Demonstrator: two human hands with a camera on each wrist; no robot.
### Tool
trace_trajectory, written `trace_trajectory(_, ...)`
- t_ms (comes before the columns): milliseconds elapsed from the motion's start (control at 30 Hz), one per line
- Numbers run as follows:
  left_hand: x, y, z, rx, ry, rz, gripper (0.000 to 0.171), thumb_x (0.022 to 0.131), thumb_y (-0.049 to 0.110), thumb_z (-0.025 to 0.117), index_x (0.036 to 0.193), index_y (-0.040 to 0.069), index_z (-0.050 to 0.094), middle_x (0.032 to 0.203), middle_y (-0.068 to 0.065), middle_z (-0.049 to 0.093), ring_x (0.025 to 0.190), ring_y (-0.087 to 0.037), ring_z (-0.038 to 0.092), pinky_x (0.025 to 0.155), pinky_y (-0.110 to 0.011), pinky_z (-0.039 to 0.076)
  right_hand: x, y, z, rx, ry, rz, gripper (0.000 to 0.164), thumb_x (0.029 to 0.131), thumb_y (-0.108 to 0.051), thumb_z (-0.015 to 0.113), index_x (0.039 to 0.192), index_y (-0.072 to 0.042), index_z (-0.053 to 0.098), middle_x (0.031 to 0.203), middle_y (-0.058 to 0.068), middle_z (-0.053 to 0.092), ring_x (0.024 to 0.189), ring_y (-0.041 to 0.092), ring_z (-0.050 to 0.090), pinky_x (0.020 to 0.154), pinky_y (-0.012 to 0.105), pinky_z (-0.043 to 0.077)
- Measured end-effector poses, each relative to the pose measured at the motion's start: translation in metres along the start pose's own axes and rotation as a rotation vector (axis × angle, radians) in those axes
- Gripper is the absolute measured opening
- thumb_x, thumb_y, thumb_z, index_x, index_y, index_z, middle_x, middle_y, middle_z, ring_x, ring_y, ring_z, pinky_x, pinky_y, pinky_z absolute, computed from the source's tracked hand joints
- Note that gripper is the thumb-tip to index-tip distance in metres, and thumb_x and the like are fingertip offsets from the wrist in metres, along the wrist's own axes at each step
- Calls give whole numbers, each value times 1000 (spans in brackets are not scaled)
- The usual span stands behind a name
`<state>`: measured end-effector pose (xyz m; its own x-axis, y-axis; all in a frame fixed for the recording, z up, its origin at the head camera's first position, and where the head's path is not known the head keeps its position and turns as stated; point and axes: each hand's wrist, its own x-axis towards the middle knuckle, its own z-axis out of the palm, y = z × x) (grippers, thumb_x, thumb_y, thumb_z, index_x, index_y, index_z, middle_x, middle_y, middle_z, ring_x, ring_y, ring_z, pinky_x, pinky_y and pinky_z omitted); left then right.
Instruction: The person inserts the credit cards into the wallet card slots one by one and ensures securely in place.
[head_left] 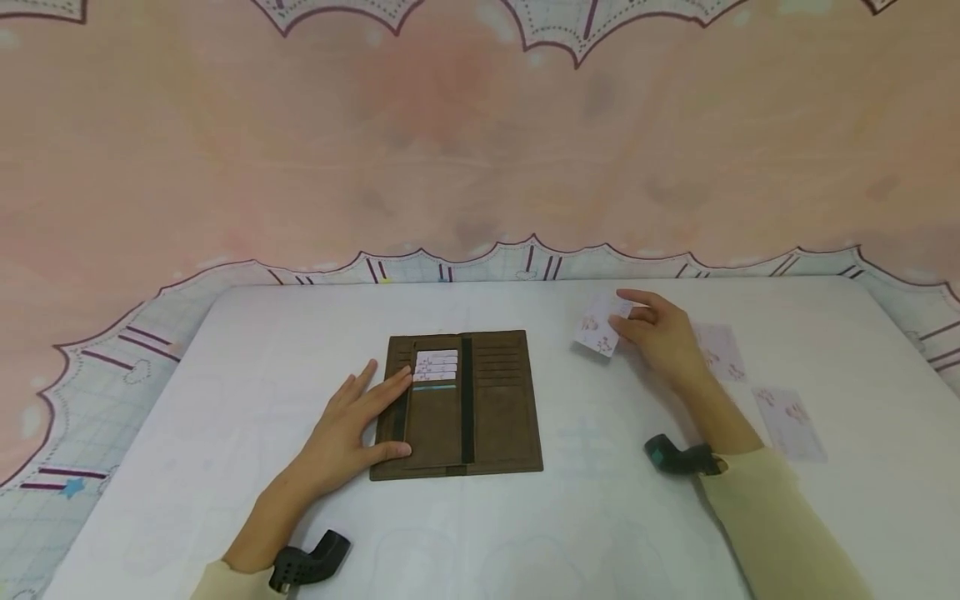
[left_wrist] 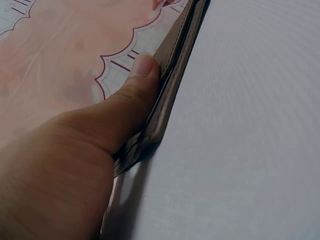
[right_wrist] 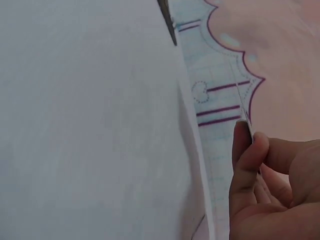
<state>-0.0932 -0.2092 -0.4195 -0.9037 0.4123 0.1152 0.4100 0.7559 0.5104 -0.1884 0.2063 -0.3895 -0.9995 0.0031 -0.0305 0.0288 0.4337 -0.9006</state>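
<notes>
**Pinching a card (head_left: pixel 594 332) right of an open wallet (head_left: pixel 504 421)**

Held up at the wallet's far right, gripped by its right side between thumb and fingers of the right hand (head_left: pixel 663 342). Likely light, thin and fairly stiff, apt to crease if squeezed hard; best taken by an edge. Flanked farther right by loose cards (head_left: pixel 791 423) on the table (head_left: pixel 187 483). Touched along the wallet's left side by the left hand (head_left: pixel 345 427), with fingers spread. Probably soft and foldable, best steadied near the slotted cards (head_left: pixel 436 367).

White tabletop (head_left: pixel 592 417); peach cloth (head_left: pixel 480 158) beyond, pale scalloped border (head_left: pixel 183 304) between; blue star (head_left: pixel 72 487) left
</notes>
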Motion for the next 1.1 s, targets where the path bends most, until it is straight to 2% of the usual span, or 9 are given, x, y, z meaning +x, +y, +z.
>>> trace_trajectory(133, 0, 2, 0, -12, 1, 2, 88, 74, 44, 79, 148, 17, 39, 150, -2, 37, 144, -35, 9, 115, -53, 4, 3, -7, 10, 51, -34, -9, 49, 92, -19, 66, 137, -9, 50, 91, 14, 58, 75, 18, 60, 69, 19, 52)
trace_trajectory(333, 0, 3, 0, -10, -5, -8, 89, 74, 44, 79, 148, 17, 38, 150, -3, 37, 144, -35, 9, 115, -53, 4, 5, -15, 21, 68, -68, -6, 47, 90, -15, 67, 135, -8, 53, 88, 14, 58, 73, 19, 60, 69, 20, 53)
trace_trajectory(567, 0, 2, 0, 2, -2, -4, 89, 74, 45, 78, 148, 18, 38, 150, -2, 37, 144, -34, 9, 115, -52, 4, 8, -25, 41, 138, -110, -9, 47, 88, -13, 70, 133, -9, 55, 85, 12, 59, 74, 22, 61, 72, 25, 54)
trace_trajectory(767, 0, 1, 0, 0, -2, 8, 88, 75, 46, 77, 148, 18, 38, 151, -1, 37, 144, -34, 9, 115, -52, 4, 10, -29, 56, 160, -136, -1, 46, 88, -10, 69, 132, -8, 56, 83, 10, 59, 73, 20, 61, 71, 24, 54)
trace_trajectory(1100, -1, -1, -1, 5, -2, 8, 88, 75, 46, 77, 148, 18, 38, 151, 0, 36, 144, -34, 9, 115, -52, 4, 10, -35, 86, 172, -202, -46, 44, 86, -10, 71, 128, -9, 58, 77, 9, 61, 66, 20, 62, 69, 24, 49)
